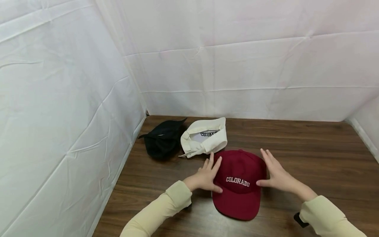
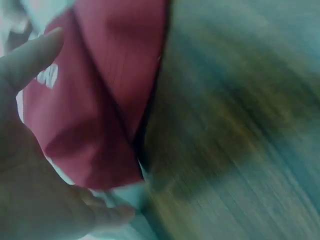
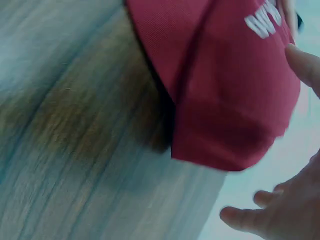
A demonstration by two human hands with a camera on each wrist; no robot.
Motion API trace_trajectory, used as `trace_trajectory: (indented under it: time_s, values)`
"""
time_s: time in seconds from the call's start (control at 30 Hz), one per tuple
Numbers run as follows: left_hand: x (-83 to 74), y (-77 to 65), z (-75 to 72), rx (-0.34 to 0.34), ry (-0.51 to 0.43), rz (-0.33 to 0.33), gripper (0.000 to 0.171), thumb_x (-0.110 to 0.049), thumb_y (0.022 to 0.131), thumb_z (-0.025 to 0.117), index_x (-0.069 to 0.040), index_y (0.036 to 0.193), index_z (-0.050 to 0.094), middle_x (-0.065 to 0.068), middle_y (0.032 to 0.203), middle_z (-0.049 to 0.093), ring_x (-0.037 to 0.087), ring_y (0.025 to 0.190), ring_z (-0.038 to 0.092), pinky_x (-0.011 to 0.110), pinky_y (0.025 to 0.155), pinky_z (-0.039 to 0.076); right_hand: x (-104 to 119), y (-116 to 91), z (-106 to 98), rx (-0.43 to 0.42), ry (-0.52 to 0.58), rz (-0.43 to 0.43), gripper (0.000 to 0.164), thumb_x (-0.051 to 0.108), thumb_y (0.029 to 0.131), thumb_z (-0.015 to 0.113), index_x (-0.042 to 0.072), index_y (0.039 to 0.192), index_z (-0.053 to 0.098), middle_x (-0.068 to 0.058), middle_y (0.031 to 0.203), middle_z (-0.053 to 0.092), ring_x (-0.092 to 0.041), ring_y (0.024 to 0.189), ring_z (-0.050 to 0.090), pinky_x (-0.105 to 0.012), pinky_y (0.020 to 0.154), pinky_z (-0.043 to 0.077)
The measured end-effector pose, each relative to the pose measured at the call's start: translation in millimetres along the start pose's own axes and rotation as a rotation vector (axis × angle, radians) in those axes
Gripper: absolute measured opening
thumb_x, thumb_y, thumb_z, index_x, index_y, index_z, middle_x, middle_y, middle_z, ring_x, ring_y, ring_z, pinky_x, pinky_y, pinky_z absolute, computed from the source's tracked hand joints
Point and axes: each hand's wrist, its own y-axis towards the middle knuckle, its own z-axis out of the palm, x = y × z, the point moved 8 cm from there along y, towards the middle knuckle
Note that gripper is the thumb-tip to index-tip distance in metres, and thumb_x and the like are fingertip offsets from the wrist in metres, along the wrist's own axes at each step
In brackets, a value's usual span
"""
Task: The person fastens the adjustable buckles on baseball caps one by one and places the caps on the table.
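A maroon cap (image 1: 240, 164) with white COLORADO lettering lies crown up on the table, its brim towards the person. At its left side is my left hand (image 1: 205, 177), fingers spread and thumb over the edge of the crown. My right hand (image 1: 278, 174) stands at the other side, its fingers straight and apart, the thumb tip close to the lettering. In the left wrist view, the cap's side and brim (image 2: 125, 60) show beside the thumb. The right wrist view has the crown (image 3: 225, 100) between thumb and fingers, with a gap to the fingertips.
Behind the maroon cap, a white cap (image 1: 217, 141) lies with its inside showing and its strap towards the person. A black cap (image 1: 161, 141) rests left of it. White sheeting (image 1: 237, 65) walls the brown wooden table (image 1: 311, 141) at the back and sides.
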Motion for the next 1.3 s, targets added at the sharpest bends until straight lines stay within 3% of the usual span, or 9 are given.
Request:
trace_trajectory:
  time_s: [0.13, 0.3, 0.53, 0.73, 0.9, 1.3]
  values:
    - [-20.0, -8.2, 17.0, 0.027, 0.272, 0.044, 0.121, -0.057, 0.060, 0.071, -0.025, 0.140, -0.014, 0.010, 0.145, -0.025, 0.035, 0.135, -0.005, 0.054, 0.098, 0.028, 22.4, -8.5, 15.1, -0.014, -0.281, -0.069, 0.114, 0.038, 0.059, 0.078, 0.013, 0.143, 0.006, -0.027, 0.143, 0.005, -0.049, 0.126, 0.015, -0.069, 0.084, 0.026]
    - [-36.3, -9.2, 32.3, 0.061, 0.416, 0.101, 0.120, -0.061, 0.058, 0.069, -0.030, 0.139, -0.014, 0.005, 0.144, -0.028, 0.031, 0.134, -0.014, 0.053, 0.100, 0.025, 35.4, -14.7, 38.1, 0.024, -0.438, -0.119, 0.110, 0.045, 0.056, 0.078, 0.016, 0.142, 0.015, -0.022, 0.145, 0.007, -0.043, 0.129, 0.013, -0.068, 0.085, 0.028]
    - [-37.0, 0.3, 32.1, 0.034, 0.474, 0.117, 0.121, -0.066, 0.055, 0.066, -0.030, 0.140, -0.012, 0.005, 0.145, -0.025, 0.029, 0.135, -0.015, 0.052, 0.100, 0.025, 28.9, -14.1, 46.4, 0.000, -0.507, -0.125, 0.105, 0.046, 0.055, 0.078, 0.016, 0.140, 0.024, -0.021, 0.146, 0.005, -0.040, 0.130, 0.010, -0.067, 0.087, 0.027]
    - [-36.2, 15.4, 27.1, -0.008, 0.520, 0.149, 0.119, -0.070, 0.056, 0.062, -0.027, 0.141, -0.009, 0.007, 0.147, -0.020, 0.028, 0.135, -0.012, 0.048, 0.103, 0.023, 18.6, -3.7, 39.4, -0.077, -0.525, -0.129, 0.098, 0.044, 0.058, 0.077, 0.013, 0.138, 0.028, -0.024, 0.145, 0.007, -0.040, 0.130, 0.010, -0.067, 0.086, 0.027]
    - [-34.5, 30.7, 20.8, -0.045, 0.535, 0.130, 0.117, -0.071, 0.058, 0.060, -0.026, 0.142, -0.008, 0.007, 0.147, -0.018, 0.027, 0.136, -0.009, 0.045, 0.104, 0.023, 9.1, 8.5, 29.8, -0.096, -0.513, -0.101, 0.093, 0.039, 0.062, 0.076, 0.012, 0.137, 0.028, -0.024, 0.144, 0.006, -0.042, 0.131, 0.008, -0.067, 0.087, 0.025]
    - [-25.8, 55.6, 9.9, -0.107, 0.424, 0.041, 0.111, -0.065, 0.064, 0.061, -0.026, 0.142, -0.007, 0.009, 0.147, -0.018, 0.028, 0.136, -0.005, 0.045, 0.104, 0.024, -18.7, 31.4, 12.4, -0.102, -0.481, -0.012, 0.089, 0.037, 0.067, 0.073, 0.015, 0.139, 0.025, -0.027, 0.144, 0.006, -0.045, 0.130, 0.008, -0.069, 0.087, 0.021]
